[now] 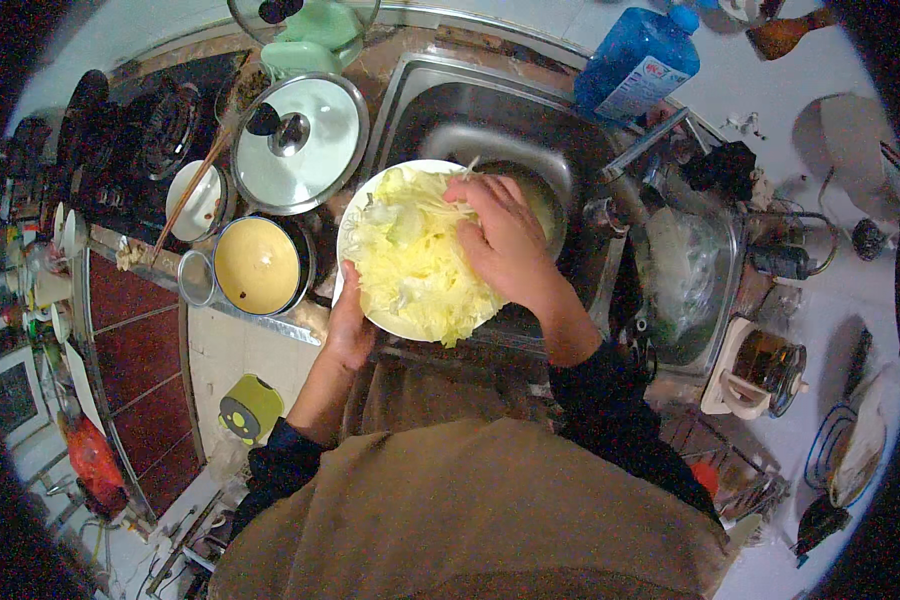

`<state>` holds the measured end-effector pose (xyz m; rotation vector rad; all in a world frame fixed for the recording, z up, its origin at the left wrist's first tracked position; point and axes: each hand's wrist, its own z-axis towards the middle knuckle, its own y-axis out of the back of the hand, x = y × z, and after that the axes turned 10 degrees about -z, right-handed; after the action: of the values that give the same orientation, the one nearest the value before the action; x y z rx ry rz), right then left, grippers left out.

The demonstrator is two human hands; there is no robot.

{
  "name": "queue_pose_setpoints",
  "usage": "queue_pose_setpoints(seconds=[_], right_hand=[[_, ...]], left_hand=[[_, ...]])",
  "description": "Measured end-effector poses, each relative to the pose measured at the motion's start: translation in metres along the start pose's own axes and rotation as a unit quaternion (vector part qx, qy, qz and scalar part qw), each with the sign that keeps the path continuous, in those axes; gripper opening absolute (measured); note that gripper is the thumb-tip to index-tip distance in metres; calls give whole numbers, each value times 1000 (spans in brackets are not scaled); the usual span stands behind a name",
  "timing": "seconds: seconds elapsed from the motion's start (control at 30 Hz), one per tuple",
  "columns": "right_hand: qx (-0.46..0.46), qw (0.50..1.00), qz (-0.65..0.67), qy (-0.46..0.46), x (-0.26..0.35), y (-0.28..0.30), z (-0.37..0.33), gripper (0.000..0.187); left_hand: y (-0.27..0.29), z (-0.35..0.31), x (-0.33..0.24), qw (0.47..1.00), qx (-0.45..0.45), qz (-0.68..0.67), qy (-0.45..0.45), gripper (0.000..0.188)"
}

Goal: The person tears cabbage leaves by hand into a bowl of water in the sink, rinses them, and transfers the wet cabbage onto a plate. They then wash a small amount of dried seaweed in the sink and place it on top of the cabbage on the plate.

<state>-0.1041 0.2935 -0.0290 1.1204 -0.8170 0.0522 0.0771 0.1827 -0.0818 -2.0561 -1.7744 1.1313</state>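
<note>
A white plate [394, 322] heaped with pale yellow shredded cabbage [415, 265] is held over the near left side of the steel sink. My left hand [348, 335] grips its near left rim, thumb on top and the other fingers hidden underneath. On the right side of the heap, my right hand [510, 240] has its fingers bent and closed on some of the shreds. Behind that hand, a round bowl or basin [555, 215] in the sink is partly covered.
Left of the sink stand a lidded pot [310, 150], a yellow-lined pot [258, 265], a white bowl [198, 205] with chopsticks, a glass [197, 278] and a stove [165, 130]. A blue jug [638, 65] stands behind; a glass teapot [765, 370] is at right.
</note>
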Motion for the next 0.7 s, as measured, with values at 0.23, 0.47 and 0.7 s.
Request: queue_pose_setpoints(seconds=[0.23,0.47,0.7], right_hand=[[-37,999,25,14,-1,5,0,27],[-66,984,143,-79,-14,14,0,32],[-52,930,346,-109,-23,9,-17,30]], left_hand=[[-13,-2,0,1000,9,17,-7,61],[-11,4,5,1000,-1,0,6,59],[-15,8,6,999,26,2,-30,61]])
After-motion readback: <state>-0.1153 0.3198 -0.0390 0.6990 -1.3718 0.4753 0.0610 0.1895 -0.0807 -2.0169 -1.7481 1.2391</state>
